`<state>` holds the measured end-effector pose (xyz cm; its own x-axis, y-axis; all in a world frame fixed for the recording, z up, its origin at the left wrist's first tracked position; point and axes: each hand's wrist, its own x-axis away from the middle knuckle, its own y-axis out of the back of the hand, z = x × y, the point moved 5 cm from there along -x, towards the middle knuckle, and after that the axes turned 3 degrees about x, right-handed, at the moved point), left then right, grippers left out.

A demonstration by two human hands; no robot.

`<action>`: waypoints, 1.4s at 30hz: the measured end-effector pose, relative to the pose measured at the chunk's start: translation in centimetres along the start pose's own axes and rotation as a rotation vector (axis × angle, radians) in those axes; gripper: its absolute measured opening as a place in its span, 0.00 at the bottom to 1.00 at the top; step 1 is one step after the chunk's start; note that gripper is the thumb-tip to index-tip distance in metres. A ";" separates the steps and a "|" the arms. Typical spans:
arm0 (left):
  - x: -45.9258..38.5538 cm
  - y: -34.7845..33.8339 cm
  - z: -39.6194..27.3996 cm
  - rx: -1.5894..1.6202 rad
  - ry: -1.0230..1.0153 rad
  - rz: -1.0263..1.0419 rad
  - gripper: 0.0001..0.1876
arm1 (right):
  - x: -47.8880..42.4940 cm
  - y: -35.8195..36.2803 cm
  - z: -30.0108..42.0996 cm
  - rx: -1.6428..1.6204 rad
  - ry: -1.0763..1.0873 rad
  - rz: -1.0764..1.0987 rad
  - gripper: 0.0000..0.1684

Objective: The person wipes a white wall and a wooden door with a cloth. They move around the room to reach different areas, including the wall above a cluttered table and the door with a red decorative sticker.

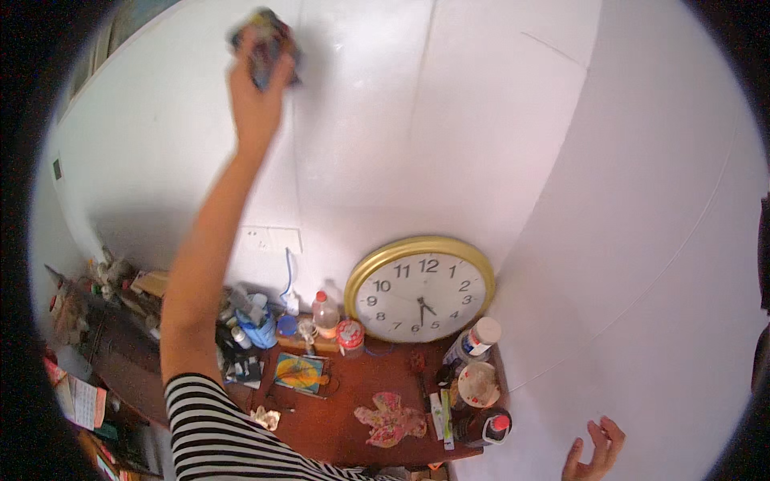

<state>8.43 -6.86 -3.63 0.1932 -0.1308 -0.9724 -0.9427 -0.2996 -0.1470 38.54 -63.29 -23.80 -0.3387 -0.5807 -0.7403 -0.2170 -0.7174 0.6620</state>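
Observation:
High on the white wall (373, 138), my left hand (258, 72) grips a dark, multicoloured bunched cloth (264, 39). Motion blurs both, and whether the cloth touches the wall I cannot tell. My left arm, in a black-and-white striped sleeve (222, 427), stretches up across the view. Down at the lower right, my right hand (595, 451) is empty with its fingers apart and slightly curled, near the side wall (607, 337). Between the arms, a round gold-rimmed wall clock (391, 288) leans upright against the wall on a reddish-brown tabletop (325, 427).
A wall socket (271, 239) has a blue cable plugged in. Along the table stand a red-capped bottle (325, 312), a red-lidded jar (350, 337), a blue container (258, 327) and several jars (479, 385). A pink floral cloth (390, 419) lies in front. Clutter (114, 300) fills the left.

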 end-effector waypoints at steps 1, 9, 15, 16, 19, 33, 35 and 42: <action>-3.4 1.5 1.0 -0.174 -0.061 -0.109 0.36 | -0.4 0.8 -0.1 0.086 0.037 -0.032 0.19; -0.2 -6.3 5.5 -0.761 0.053 -0.111 0.22 | 0.9 2.5 -4.0 0.581 0.144 -0.223 0.06; 22.8 -2.6 5.6 -0.765 -0.176 0.429 0.28 | 0.1 -0.9 -4.2 0.813 0.143 -0.304 0.04; 24.7 -1.7 5.5 -0.759 -0.109 0.554 0.29 | -0.1 -0.9 -4.4 0.823 0.158 -0.326 0.04; 22.0 -1.6 5.0 -0.734 -0.111 0.535 0.28 | -0.1 -0.9 -4.5 0.941 0.164 -0.325 0.05; 16.9 -1.9 4.9 -0.874 0.047 0.358 0.24 | 0.3 -1.0 -4.8 0.808 0.217 -0.369 0.06; 14.6 -2.2 4.4 -0.895 0.041 0.398 0.23 | 0.0 -0.9 -4.4 0.832 0.196 -0.367 0.06; 10.2 -4.3 3.0 -0.888 0.032 0.133 0.23 | -0.2 -0.9 -4.8 0.932 0.028 -0.160 0.06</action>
<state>13.66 -4.09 -13.49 0.1175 -0.2392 -0.9638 -0.4025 -0.8987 0.1740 43.20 -64.33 -24.80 -0.2218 -0.5199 -0.8250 -0.9071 -0.2004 0.3701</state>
